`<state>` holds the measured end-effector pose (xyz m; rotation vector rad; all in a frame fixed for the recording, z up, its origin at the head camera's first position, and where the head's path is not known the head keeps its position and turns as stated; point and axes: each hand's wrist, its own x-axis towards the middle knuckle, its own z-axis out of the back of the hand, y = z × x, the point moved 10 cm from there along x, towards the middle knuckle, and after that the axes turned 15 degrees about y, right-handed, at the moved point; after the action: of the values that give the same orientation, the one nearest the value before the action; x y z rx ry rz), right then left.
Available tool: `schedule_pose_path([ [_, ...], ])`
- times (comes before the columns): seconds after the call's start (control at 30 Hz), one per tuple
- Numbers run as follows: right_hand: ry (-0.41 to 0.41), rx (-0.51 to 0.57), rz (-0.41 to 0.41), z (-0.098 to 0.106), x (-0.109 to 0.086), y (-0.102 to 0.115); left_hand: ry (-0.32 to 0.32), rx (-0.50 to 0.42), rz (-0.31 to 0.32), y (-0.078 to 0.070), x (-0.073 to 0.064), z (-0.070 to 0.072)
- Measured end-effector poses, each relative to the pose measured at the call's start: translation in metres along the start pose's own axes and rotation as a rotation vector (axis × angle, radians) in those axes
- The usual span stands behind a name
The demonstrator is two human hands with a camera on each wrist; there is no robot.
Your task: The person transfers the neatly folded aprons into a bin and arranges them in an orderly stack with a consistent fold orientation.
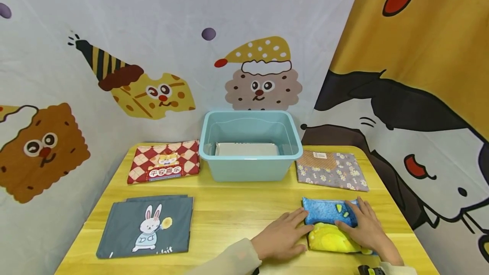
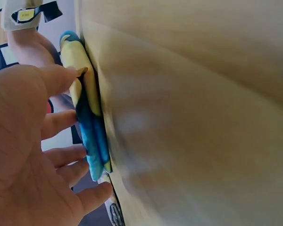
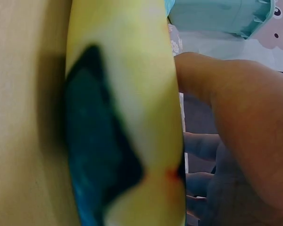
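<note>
A folded blue-and-yellow cloth (image 1: 326, 237) lies at the right front of the table. My left hand (image 1: 280, 236) is at its left edge, fingers extended and fingertips right against the side. Across the cloth's right part rests my right hand (image 1: 366, 226), with its thumb and fingers spread over the top. In the left wrist view the folded layers of the cloth (image 2: 92, 132) show edge-on beside the left fingers. The right wrist view has the cloth's thick yellow and dark teal side (image 3: 127, 94) up close, with the right thumb along its upper face.
A light blue plastic bin (image 1: 250, 169) stands at the back middle, with a flat whitish thing (image 1: 246, 149) inside. Left of it lies a red checked folded cloth (image 1: 164, 162); right, a grey floral one (image 1: 345, 173). A dark grey rabbit-print cloth (image 1: 114, 232) is at the left front.
</note>
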<state>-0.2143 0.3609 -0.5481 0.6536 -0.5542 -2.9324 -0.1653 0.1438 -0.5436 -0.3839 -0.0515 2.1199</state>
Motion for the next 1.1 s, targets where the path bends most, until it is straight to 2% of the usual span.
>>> schedule_pose_path([
  [0.23,0.051,0.01,-0.013,-0.006,0.003,-0.005,-0.007,0.043,-0.026,-0.007,0.008,0.005],
  [0.43,0.051,0.008,-0.018,-0.007,0.004,-0.005,0.015,0.048,-0.011,-0.008,0.012,0.007],
  [0.8,0.005,-0.019,0.007,-0.007,0.006,0.008,-0.009,0.022,0.006,0.001,0.01,0.007],
  [0.97,-0.005,-0.019,0.02,-0.009,0.009,0.015,-0.042,0.025,0.005,0.005,0.005,0.009],
  [1.1,-0.001,-0.02,0.027,-0.012,0.011,0.02,-0.042,0.038,0.023,0.009,0.0,0.01],
])
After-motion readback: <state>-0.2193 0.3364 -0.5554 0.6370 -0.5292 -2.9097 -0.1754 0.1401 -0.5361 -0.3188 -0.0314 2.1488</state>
